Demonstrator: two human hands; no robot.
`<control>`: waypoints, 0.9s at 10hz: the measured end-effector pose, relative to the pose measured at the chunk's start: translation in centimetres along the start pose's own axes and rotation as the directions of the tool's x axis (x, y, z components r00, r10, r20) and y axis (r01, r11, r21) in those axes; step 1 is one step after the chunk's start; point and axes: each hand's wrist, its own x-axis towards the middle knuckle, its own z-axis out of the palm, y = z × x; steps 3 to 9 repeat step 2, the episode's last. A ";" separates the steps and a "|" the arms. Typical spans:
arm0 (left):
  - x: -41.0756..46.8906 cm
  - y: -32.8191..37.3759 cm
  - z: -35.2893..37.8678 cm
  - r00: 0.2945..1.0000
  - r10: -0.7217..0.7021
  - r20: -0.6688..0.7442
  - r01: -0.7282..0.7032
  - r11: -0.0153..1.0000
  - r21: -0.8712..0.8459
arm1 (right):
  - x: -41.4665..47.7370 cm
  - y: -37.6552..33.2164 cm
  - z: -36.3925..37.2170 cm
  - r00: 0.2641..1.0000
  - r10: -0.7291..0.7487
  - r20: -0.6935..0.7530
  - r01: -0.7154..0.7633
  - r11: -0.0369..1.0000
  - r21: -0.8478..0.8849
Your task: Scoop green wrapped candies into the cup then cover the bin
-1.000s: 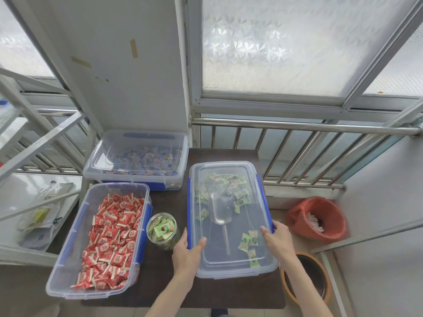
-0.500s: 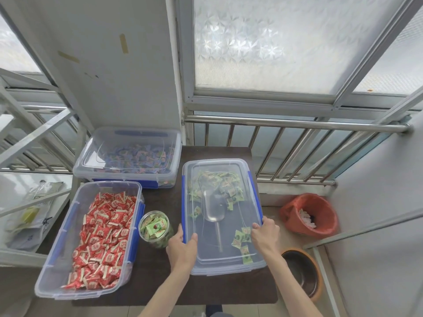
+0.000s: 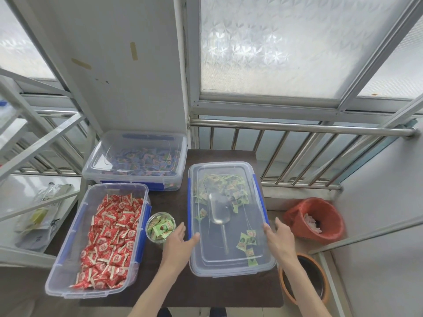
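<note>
Head view (only view). Dark table (image 3: 178, 294) under a window with a metal railing.

Cup (image 3: 160, 227): just left of table centre, upright, filled to the rim with green wrapped candies (image 3: 161, 227). Scooping looks done.

Green-candy bin (image 3: 229, 269): at 3 o'clock from the cup, just beside it. Clear lid (image 3: 229, 259) lies flat over the whole opening. Seen through the lid: a metal scoop (image 3: 218, 212) lying inside, bowl toward 12 o'clock, handle toward 6; remaining green candies heaped at the far end, a few loose ones near the 5 o'clock corner. Blue side latches (image 3: 259, 202) run along both long edges; cannot tell whether they are snapped down.

Left hand (image 3: 177, 244): open, fingers spread, fingertips at the lid's left edge around 8 o'clock. Gripping nothing. Contact with the rim is likely but not certain.

Right hand (image 3: 280, 240): open, palm turned in, against the lid's right edge at about 4 o'clock. Holding nothing.

Other items: open bin of red candies (image 3: 107, 243) at 9 o'clock from the cup; lidded bin of blue candies (image 3: 137, 156) at 11 o'clock; orange-lined waste basket (image 3: 315, 220) on the floor at far right.

Status: cup filled, lid placed. Remaining, by my judgement: at most pressing the lid home or clipping the latches.
</note>
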 end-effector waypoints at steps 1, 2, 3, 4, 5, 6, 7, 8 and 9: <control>-1.2 1.4 -2.6 0.997 0.070 0.037 -0.070 0.998 -0.004 | -0.2 -0.6 -2.0 0.997 -0.047 -0.068 0.051 0.997 0.054; -2.3 2.3 -5.1 0.990 0.139 -0.027 -0.140 0.990 -0.031 | -0.3 -0.5 -2.9 0.999 -0.007 -0.048 0.009 0.999 0.034; -2.3 2.3 -5.1 0.990 0.139 -0.027 -0.140 0.990 -0.031 | -0.3 -0.5 -2.9 0.999 -0.007 -0.048 0.009 0.999 0.034; -2.3 2.3 -5.1 0.990 0.139 -0.027 -0.140 0.990 -0.031 | -0.3 -0.5 -2.9 0.999 -0.007 -0.048 0.009 0.999 0.034; -2.3 2.3 -5.1 0.990 0.139 -0.027 -0.140 0.990 -0.031 | -0.3 -0.5 -2.9 0.999 -0.007 -0.048 0.009 0.999 0.034; -2.3 2.3 -5.1 0.990 0.139 -0.027 -0.140 0.990 -0.031 | -0.3 -0.5 -2.9 0.999 -0.007 -0.048 0.009 0.999 0.034; -2.3 2.3 -5.1 0.990 0.139 -0.027 -0.140 0.990 -0.031 | -0.3 -0.5 -2.9 0.999 -0.007 -0.048 0.009 0.999 0.034; -2.3 2.3 -5.1 0.990 0.139 -0.027 -0.140 0.990 -0.031 | -0.3 -0.5 -2.9 0.999 -0.007 -0.048 0.009 0.999 0.034; -2.3 2.3 -5.1 0.990 0.139 -0.027 -0.140 0.990 -0.031 | -0.3 -0.5 -2.9 0.999 -0.007 -0.048 0.009 0.999 0.034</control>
